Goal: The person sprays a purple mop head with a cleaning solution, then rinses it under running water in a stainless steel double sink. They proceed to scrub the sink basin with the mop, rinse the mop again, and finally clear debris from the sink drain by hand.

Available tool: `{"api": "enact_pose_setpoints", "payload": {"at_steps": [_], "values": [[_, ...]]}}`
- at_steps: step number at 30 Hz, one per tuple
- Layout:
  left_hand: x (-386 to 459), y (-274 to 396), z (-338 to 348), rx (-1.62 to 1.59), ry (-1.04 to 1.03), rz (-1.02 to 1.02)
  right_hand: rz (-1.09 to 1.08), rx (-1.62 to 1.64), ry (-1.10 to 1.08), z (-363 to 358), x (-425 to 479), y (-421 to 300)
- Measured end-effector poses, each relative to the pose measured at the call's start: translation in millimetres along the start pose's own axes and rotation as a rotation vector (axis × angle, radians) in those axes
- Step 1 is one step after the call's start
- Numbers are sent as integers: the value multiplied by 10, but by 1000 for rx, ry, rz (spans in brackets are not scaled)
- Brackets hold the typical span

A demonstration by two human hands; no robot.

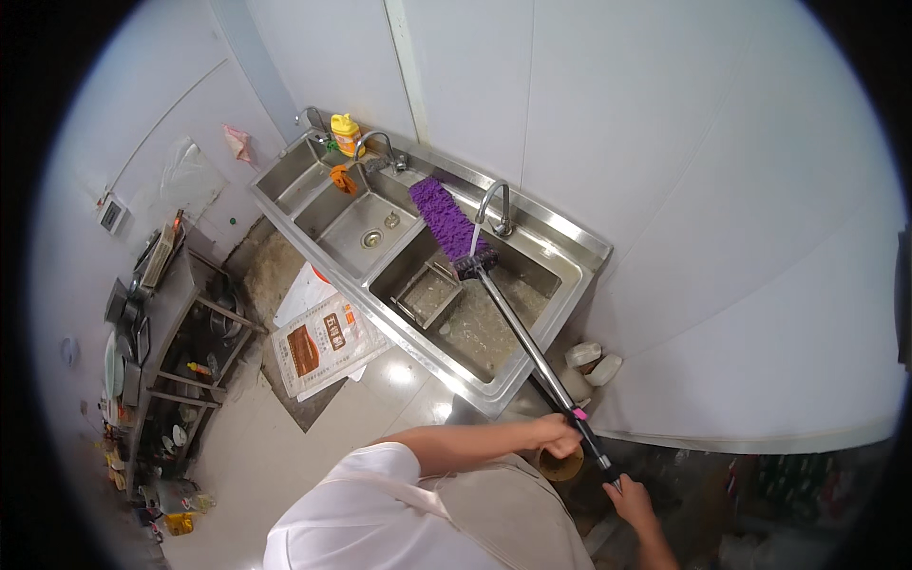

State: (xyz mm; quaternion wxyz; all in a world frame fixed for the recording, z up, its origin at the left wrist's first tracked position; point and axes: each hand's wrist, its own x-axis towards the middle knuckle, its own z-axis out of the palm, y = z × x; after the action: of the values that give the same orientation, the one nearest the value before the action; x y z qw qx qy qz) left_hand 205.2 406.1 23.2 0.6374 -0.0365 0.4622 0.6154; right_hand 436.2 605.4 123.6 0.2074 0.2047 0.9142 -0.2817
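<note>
A mop with a purple shaggy head lies slantwise over the right-hand basin of a stainless-steel sink. Water runs from the right faucet onto the end of the head, near its black connector. The silver pole slopes across the basin's front rim towards me. My left hand is closed at the black part of the mop handle, beside a pink band. Farther down, my right hand grips the handle's end. Cloudy water and a metal basket are in the basin.
Two more basins adjoin on the left, with a yellow jug and an orange cloth. A printed sack lies on the floor before the sink. Left stands a metal rack with pans; white containers sit by the wall.
</note>
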Motion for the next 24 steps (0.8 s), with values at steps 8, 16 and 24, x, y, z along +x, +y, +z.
{"api": "enact_pose_setpoints", "payload": {"at_steps": [8,16,24], "values": [[-208,3029,-2373,-309,569,848,363,21,-212,255,-12,-222],[1130,3821,-3917,-659,-132,453,787,189,-486,383,143,-752],[1614,4389,-4529,339,732,444,802,192,-492,238,16,-1099]]}}
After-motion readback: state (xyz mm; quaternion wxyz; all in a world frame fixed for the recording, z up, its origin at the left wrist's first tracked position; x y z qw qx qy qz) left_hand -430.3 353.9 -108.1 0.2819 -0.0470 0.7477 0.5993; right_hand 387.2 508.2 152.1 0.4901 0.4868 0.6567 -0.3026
